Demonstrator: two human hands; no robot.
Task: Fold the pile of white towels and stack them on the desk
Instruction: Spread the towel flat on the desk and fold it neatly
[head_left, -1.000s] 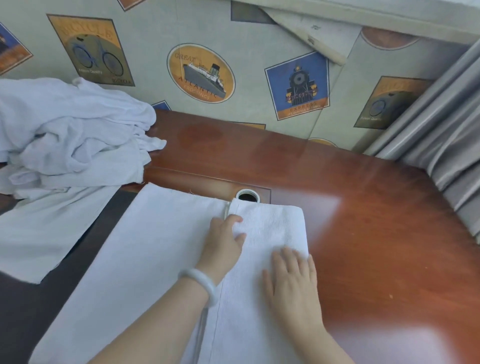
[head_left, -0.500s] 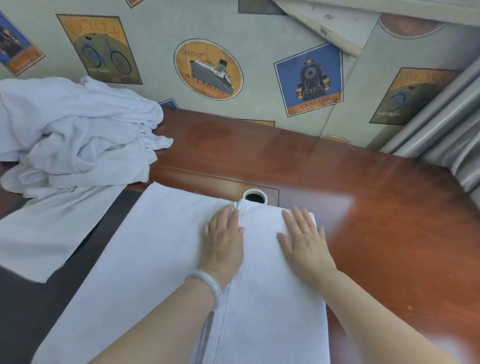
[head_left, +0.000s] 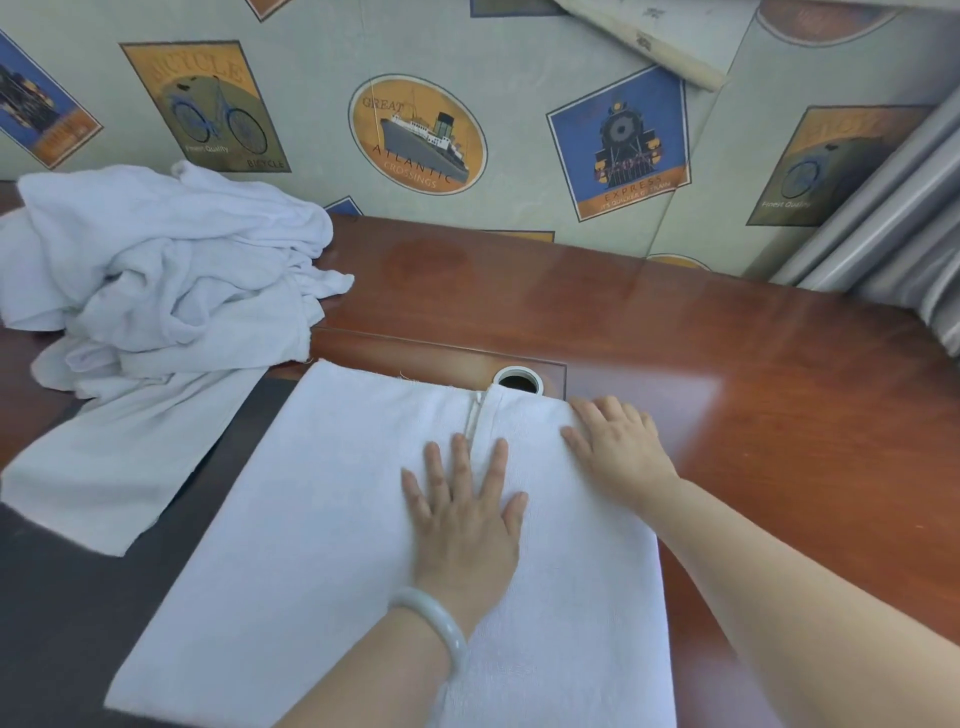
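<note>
Far wall covering (head_left: 322, 62), prints you can read, left to right:
- bicycle emblem (head_left: 208, 106): "BICYCLE", "Finest Quality"
- ship oval (head_left: 418, 136): "GREAT ATLANTIC CROSSINGS"
- locomotive emblem (head_left: 621, 140): "EXPRESS", smaller line beneath blurred
- right-hand bicycle emblem (head_left: 826, 161): "Finest Quality"
</note>
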